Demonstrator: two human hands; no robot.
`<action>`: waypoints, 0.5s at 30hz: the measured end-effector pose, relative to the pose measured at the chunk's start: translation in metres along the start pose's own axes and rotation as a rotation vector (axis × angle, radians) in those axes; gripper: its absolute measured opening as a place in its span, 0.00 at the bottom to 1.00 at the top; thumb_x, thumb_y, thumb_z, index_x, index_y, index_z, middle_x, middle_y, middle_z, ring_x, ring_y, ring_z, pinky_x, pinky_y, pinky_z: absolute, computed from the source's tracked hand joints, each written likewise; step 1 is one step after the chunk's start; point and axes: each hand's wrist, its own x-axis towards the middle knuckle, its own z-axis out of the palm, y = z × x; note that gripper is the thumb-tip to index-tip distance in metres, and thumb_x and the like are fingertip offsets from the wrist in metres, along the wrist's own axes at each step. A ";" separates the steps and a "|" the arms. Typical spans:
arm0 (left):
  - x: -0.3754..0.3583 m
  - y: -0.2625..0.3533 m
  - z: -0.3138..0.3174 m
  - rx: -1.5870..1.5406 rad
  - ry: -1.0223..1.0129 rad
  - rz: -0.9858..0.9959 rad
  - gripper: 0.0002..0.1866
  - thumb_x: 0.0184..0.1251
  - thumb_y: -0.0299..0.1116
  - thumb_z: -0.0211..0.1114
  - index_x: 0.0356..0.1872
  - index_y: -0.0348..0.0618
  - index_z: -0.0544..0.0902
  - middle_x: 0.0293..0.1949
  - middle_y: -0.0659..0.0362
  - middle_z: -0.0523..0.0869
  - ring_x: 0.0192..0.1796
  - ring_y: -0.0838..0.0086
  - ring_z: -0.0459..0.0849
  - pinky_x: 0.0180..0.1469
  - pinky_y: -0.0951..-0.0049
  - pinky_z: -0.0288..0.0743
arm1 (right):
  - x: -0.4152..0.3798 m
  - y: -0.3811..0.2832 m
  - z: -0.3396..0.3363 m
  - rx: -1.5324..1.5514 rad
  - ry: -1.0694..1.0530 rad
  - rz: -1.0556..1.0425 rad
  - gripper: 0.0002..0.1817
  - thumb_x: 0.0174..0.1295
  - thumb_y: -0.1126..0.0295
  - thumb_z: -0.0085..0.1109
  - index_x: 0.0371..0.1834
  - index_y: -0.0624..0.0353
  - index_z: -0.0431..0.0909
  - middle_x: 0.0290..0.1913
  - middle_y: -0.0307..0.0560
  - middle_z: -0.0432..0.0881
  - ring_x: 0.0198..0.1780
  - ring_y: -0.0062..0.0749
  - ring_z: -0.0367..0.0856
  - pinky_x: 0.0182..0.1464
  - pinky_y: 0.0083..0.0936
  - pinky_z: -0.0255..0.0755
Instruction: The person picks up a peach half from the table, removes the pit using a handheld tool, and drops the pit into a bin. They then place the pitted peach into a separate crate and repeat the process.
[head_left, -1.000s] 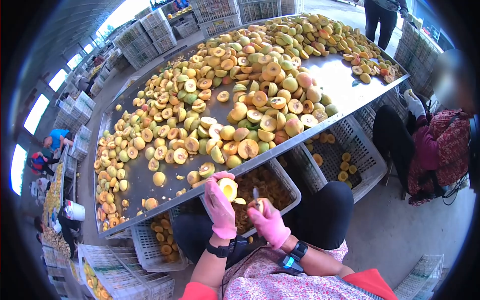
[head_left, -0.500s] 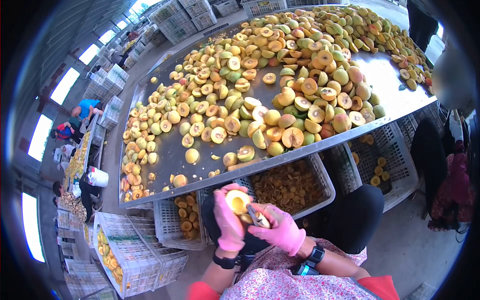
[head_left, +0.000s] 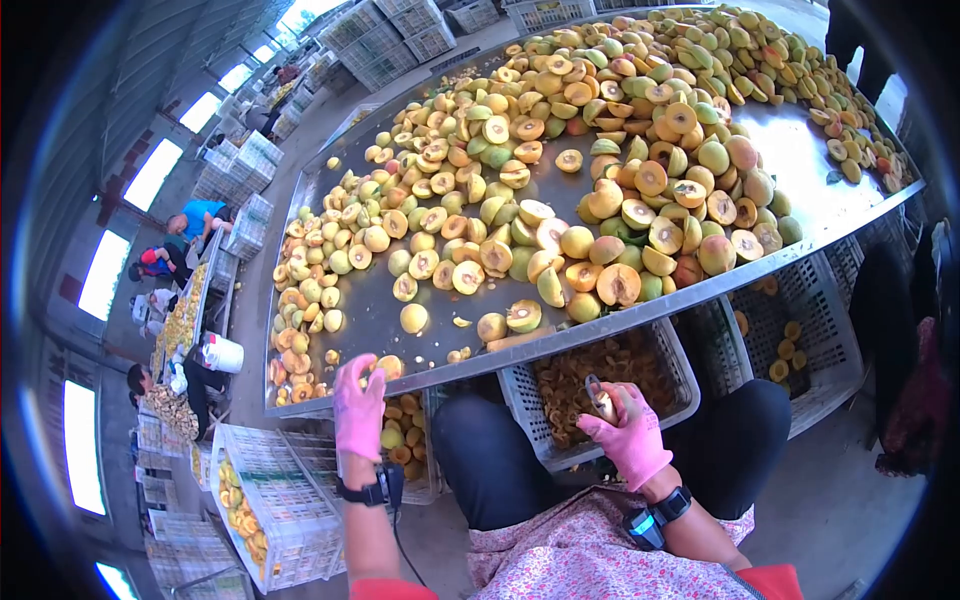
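Note:
My left hand [head_left: 359, 410], in a pink glove, is at the table's front edge with its fingers apart and nothing seen in them. Just beside its fingertips lies a peach half [head_left: 389, 367]. In my right hand [head_left: 636, 440], also gloved in pink, is a pitting tool [head_left: 603, 402] with a curved metal end and a pale handle, held above a crate of brown pits and scraps [head_left: 575, 385]. Many halved yellow-green peaches [head_left: 470, 277] cover the metal table [head_left: 480, 372], several with pits still in them.
Below the table, a crate with peach halves [head_left: 405, 435] stands left of my knees and another crate [head_left: 820, 320] stands right. Further left is a white crate of fruit [head_left: 285, 500]. Other people work at a long table beyond, near a white bucket [head_left: 222, 353].
My left hand has moved left and up to the table edge, and the hollowed peach half is gone from it. My right hand has moved right, still with the tool. The view has shifted slightly.

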 end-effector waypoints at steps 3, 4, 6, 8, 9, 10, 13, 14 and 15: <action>0.066 0.006 0.037 -0.004 -0.259 0.133 0.27 0.67 0.38 0.71 0.65 0.41 0.79 0.63 0.51 0.78 0.60 0.60 0.82 0.58 0.63 0.80 | -0.003 -0.008 -0.004 -0.019 -0.071 0.086 0.29 0.62 0.59 0.76 0.62 0.62 0.79 0.53 0.53 0.81 0.49 0.41 0.84 0.51 0.33 0.78; 0.084 0.000 0.054 -0.027 -0.320 0.160 0.29 0.66 0.37 0.72 0.68 0.42 0.78 0.65 0.52 0.76 0.58 0.64 0.84 0.51 0.68 0.84 | -0.004 -0.009 -0.005 0.001 -0.109 0.144 0.28 0.64 0.59 0.75 0.63 0.62 0.79 0.52 0.53 0.82 0.47 0.41 0.84 0.51 0.33 0.78; 0.113 -0.012 0.082 -0.027 -0.521 0.030 0.31 0.66 0.41 0.73 0.69 0.44 0.76 0.66 0.52 0.76 0.59 0.61 0.83 0.51 0.70 0.84 | -0.005 -0.012 -0.008 -0.005 -0.117 0.165 0.27 0.66 0.58 0.73 0.62 0.62 0.79 0.50 0.53 0.83 0.44 0.40 0.85 0.48 0.33 0.79; 0.130 -0.010 0.085 0.060 -0.567 0.041 0.30 0.68 0.40 0.72 0.68 0.42 0.76 0.63 0.53 0.78 0.51 0.65 0.85 0.47 0.70 0.85 | -0.006 -0.017 -0.009 0.021 -0.204 0.264 0.25 0.67 0.57 0.71 0.61 0.61 0.79 0.46 0.51 0.84 0.42 0.38 0.85 0.46 0.32 0.79; 0.133 -0.007 0.084 0.145 -0.607 0.038 0.29 0.69 0.40 0.71 0.67 0.41 0.76 0.60 0.54 0.79 0.44 0.68 0.87 0.43 0.70 0.85 | -0.005 -0.017 -0.009 0.032 -0.242 0.267 0.24 0.68 0.57 0.70 0.60 0.61 0.79 0.43 0.50 0.85 0.40 0.37 0.85 0.45 0.32 0.79; 0.131 -0.004 0.083 0.147 -0.609 0.043 0.29 0.69 0.40 0.71 0.67 0.41 0.76 0.60 0.54 0.79 0.44 0.68 0.87 0.43 0.70 0.85 | -0.006 -0.018 -0.008 0.034 -0.237 0.268 0.24 0.68 0.57 0.70 0.60 0.61 0.79 0.43 0.50 0.85 0.40 0.37 0.85 0.45 0.32 0.79; 0.098 0.021 0.062 -0.875 -0.707 -0.311 0.24 0.80 0.50 0.58 0.63 0.40 0.77 0.46 0.56 0.86 0.36 0.74 0.85 0.32 0.77 0.78 | -0.008 -0.022 -0.003 0.229 -0.300 0.313 0.23 0.71 0.56 0.65 0.59 0.62 0.78 0.45 0.55 0.84 0.44 0.47 0.85 0.50 0.37 0.78; 0.076 0.043 0.056 -1.103 -0.758 -0.345 0.23 0.82 0.50 0.54 0.61 0.41 0.78 0.45 0.56 0.86 0.34 0.75 0.83 0.29 0.78 0.74 | -0.010 -0.025 0.000 0.229 -0.300 0.322 0.23 0.71 0.56 0.65 0.59 0.62 0.78 0.45 0.55 0.84 0.44 0.47 0.85 0.50 0.37 0.78; 0.049 0.070 0.048 -1.205 -0.758 -0.404 0.25 0.82 0.53 0.51 0.60 0.41 0.79 0.44 0.55 0.87 0.31 0.76 0.81 0.26 0.79 0.70 | -0.011 -0.029 0.002 0.164 -0.325 0.208 0.21 0.72 0.56 0.64 0.58 0.61 0.78 0.46 0.56 0.83 0.46 0.51 0.84 0.50 0.38 0.78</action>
